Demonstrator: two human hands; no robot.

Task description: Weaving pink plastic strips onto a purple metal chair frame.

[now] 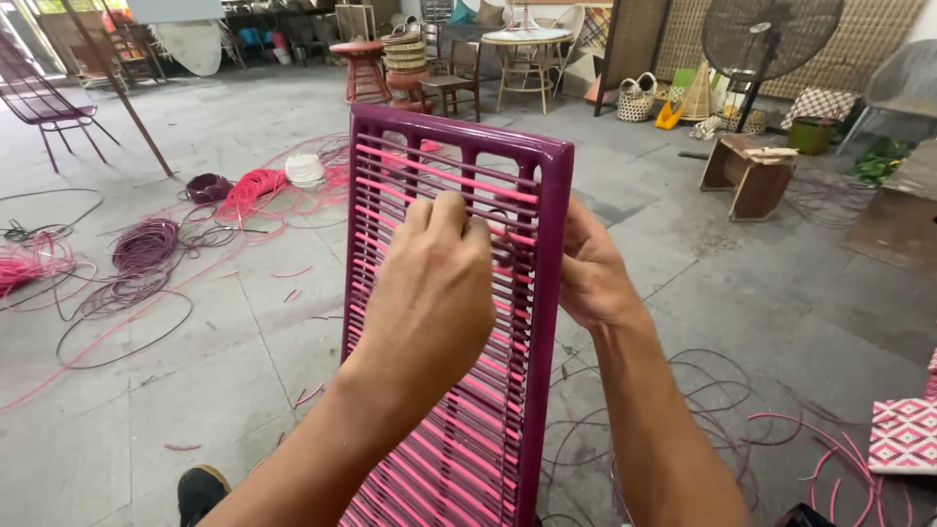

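A tall magenta frame (547, 244) stands upright in front of me, wound across with pink and purple plastic cords (459, 449). My left hand (434, 293) is on the near side of the frame, its fingertips curled into the cords near the upper rows. My right hand (586, 268) reaches around the frame's right rail and rests behind the weave, partly hidden by it. Whether either hand pinches a single cord I cannot tell; both are closed on the woven part.
Coils of pink cord (249, 190) and purple cord (144, 244) lie on the concrete floor at left. Loose purple strands (712, 390) trail at right, by a woven pink panel (903, 434). A wooden stool (747, 176), a standing fan (771, 39) and chairs stand behind. My shoe (200, 488) shows below.
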